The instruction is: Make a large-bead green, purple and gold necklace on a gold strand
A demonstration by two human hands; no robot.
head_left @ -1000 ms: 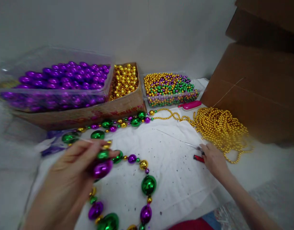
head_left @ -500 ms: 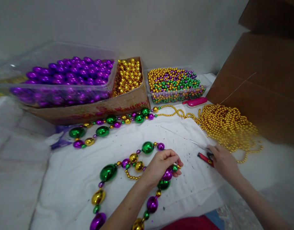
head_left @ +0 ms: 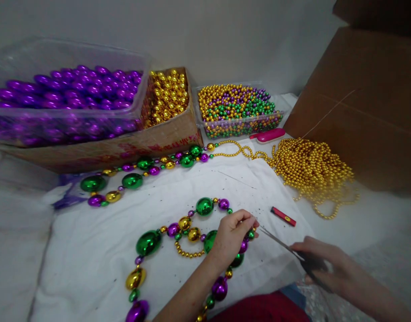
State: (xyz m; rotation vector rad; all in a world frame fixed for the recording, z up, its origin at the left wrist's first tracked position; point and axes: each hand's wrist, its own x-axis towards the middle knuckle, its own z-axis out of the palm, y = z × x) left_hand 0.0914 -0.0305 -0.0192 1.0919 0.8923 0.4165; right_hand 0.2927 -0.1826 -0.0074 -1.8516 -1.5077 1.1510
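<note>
My left hand (head_left: 234, 230) pinches one end of a bead strand (head_left: 149, 242), a string of large and small green, purple and gold beads that loops over the white cloth (head_left: 101, 250). The exact spot between the fingertips is too small to make out. My right hand (head_left: 329, 264) grips black-handled scissors (head_left: 286, 247), its fingers closed on the handles. The blade tips point left and reach the left fingertips, near a small green bead (head_left: 250, 234). A red lighter (head_left: 283, 216) lies on the cloth beyond the scissors.
Behind stand a clear bin of purple beads (head_left: 71, 89), a cardboard box of gold beads (head_left: 168, 96) and a bin of small mixed beads (head_left: 239, 107). A pink tool (head_left: 270, 135), a gold bead pile (head_left: 311, 163), a second strand (head_left: 132, 180) and a needle-like wire (head_left: 237, 180) lie nearer.
My right hand has lifted the scissors from beside the lighter and brought them toward my left fingertips. The left hand stays on the strand; the view has shifted slightly.
</note>
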